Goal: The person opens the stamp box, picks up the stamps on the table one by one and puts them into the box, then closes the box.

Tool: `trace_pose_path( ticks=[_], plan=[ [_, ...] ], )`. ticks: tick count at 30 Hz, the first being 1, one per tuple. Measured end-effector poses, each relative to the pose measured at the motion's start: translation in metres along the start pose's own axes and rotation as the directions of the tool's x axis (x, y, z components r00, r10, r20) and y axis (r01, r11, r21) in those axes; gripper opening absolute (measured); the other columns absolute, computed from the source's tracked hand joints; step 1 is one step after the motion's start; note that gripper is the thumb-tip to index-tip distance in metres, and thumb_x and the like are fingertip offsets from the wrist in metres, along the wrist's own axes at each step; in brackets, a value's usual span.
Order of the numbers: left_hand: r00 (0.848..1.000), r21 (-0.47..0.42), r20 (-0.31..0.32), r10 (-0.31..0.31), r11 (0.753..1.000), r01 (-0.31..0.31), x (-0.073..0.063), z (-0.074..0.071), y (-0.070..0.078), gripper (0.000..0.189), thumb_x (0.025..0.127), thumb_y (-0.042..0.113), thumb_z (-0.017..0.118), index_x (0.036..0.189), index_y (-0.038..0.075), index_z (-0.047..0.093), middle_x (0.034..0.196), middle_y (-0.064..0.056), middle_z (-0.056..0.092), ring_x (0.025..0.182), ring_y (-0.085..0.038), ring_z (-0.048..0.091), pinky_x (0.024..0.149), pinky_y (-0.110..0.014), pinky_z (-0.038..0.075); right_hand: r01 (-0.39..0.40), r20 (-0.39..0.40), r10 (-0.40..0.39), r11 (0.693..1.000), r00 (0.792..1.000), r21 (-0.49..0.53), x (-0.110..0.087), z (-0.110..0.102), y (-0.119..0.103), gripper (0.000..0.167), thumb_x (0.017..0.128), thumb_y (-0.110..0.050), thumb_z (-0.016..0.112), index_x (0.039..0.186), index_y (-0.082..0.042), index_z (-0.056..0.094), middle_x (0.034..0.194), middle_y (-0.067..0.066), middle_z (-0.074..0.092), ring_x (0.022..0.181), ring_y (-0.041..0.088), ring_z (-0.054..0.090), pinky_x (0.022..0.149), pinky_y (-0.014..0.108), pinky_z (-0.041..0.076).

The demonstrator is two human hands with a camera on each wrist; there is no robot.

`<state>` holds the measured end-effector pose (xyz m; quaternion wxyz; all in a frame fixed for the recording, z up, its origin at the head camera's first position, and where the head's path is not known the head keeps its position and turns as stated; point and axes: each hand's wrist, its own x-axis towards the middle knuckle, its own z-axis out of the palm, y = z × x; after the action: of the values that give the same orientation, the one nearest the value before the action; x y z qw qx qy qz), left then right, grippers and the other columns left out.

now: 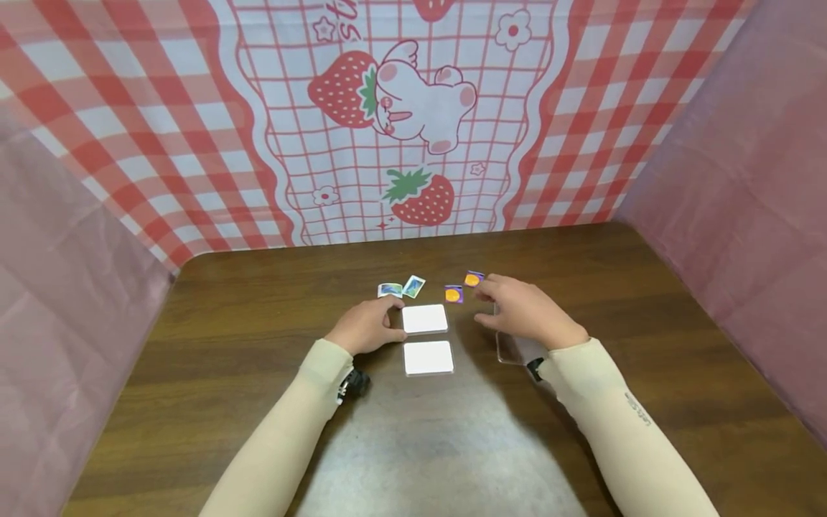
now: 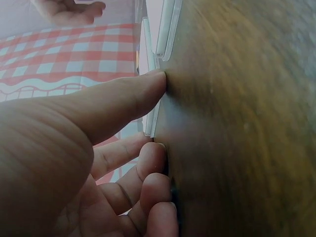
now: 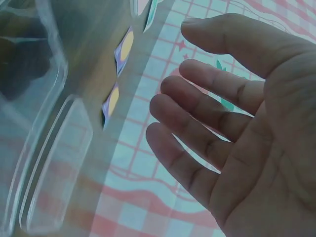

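Observation:
My left hand (image 1: 367, 325) is at the left end of a flat clear case with a white top (image 1: 424, 319), thumb and index finger at its near and far edges. In the left wrist view the other fingers are curled against the table. A second white-topped case (image 1: 429, 357) lies just nearer to me. My right hand (image 1: 526, 309) hovers over clear plastic boxes (image 3: 57, 173), its fingers loosely bent and holding nothing. Beyond its fingertips lie two small purple cards with orange discs, one farther (image 1: 474, 278) and one nearer (image 1: 454, 294).
Two small blue-green picture cards, one at left (image 1: 390, 289) and one tilted (image 1: 413, 286), lie beyond the left hand. A strawberry-print cloth (image 1: 413, 158) hangs behind the brown wooden table (image 1: 258, 301). Pink cloth (image 1: 730, 215) hangs at both sides.

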<state>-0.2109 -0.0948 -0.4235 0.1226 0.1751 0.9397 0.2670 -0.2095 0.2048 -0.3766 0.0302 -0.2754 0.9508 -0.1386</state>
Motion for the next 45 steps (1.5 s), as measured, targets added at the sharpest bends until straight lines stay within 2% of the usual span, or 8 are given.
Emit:
trace_pose_path(
  ticks=[4, 17, 24, 35, 41, 45],
  plan=[
    [1.000, -0.002, 0.004, 0.002, 1.000, -0.002, 0.001, 0.001, 0.000, 0.057, 0.092, 0.036, 0.079, 0.142, 0.016, 0.059, 0.089, 0.001, 0.063, 0.079, -0.015, 0.058, 0.075, -0.037, 0.049, 0.018, -0.005, -0.018, 0.999, 1.000, 0.027, 0.008, 0.006, -0.004, 0.034, 0.091, -0.022, 0.081, 0.119, -0.005, 0.072, 0.115, 0.008, 0.068, 0.098, 0.023, 0.066, 0.087, 0.045, 0.055],
    [1.000, -0.003, 0.000, 0.001, 1.000, -0.001, 0.001, 0.000, -0.001, 0.057, 0.092, 0.036, 0.079, 0.142, 0.016, 0.059, 0.088, 0.001, 0.062, 0.078, -0.016, 0.058, 0.074, -0.036, 0.048, 0.022, 0.017, -0.023, 0.999, 1.000, 0.024, 0.026, 0.015, -0.009, 0.034, 0.090, -0.025, 0.081, 0.117, -0.007, 0.071, 0.113, 0.009, 0.068, 0.090, 0.020, 0.064, 0.082, 0.043, 0.055],
    [1.000, -0.009, -0.001, 0.001, 1.000, -0.001, 0.000, -0.001, 0.000, 0.057, 0.092, 0.036, 0.080, 0.141, 0.016, 0.060, 0.087, 0.001, 0.062, 0.077, -0.016, 0.058, 0.074, -0.036, 0.048, 0.031, 0.012, -0.031, 0.999, 0.999, 0.013, 0.025, 0.016, -0.011, 0.033, 0.091, -0.025, 0.081, 0.117, -0.007, 0.071, 0.114, 0.009, 0.068, 0.089, 0.020, 0.065, 0.080, 0.044, 0.054],
    [1.000, -0.004, -0.010, -0.006, 1.000, 0.006, 0.001, 0.000, 0.001, 0.053, 0.093, 0.036, 0.078, 0.140, 0.017, 0.060, 0.087, 0.000, 0.063, 0.077, -0.016, 0.058, 0.073, -0.037, 0.048, -0.019, 0.021, 0.018, 1.000, 1.000, 0.016, 0.019, 0.009, -0.011, 0.035, 0.090, -0.024, 0.083, 0.118, -0.006, 0.072, 0.116, 0.009, 0.066, 0.094, 0.023, 0.066, 0.084, 0.043, 0.056],
    [0.999, -0.019, -0.011, -0.040, 0.999, 0.039, 0.000, -0.001, 0.001, 0.059, 0.093, 0.036, 0.079, 0.141, 0.012, 0.056, 0.092, -0.002, 0.065, 0.080, -0.018, 0.060, 0.078, -0.039, 0.050, -0.024, 0.022, 0.023, 1.000, 0.999, 0.020, 0.020, 0.008, -0.010, 0.036, 0.090, -0.023, 0.082, 0.120, -0.005, 0.072, 0.116, 0.010, 0.067, 0.095, 0.024, 0.066, 0.085, 0.044, 0.056],
    [0.998, -0.040, -0.003, -0.061, 0.997, 0.061, -0.002, -0.001, 0.001, 0.053, 0.093, 0.035, 0.079, 0.133, 0.010, 0.055, 0.096, -0.004, 0.066, 0.083, -0.019, 0.062, 0.082, -0.041, 0.051, -0.020, 0.018, 0.020, 0.999, 1.000, 0.025, 0.020, 0.009, -0.009, 0.034, 0.091, -0.023, 0.082, 0.119, -0.005, 0.072, 0.114, 0.009, 0.067, 0.092, 0.023, 0.066, 0.083, 0.043, 0.056]
  ],
)
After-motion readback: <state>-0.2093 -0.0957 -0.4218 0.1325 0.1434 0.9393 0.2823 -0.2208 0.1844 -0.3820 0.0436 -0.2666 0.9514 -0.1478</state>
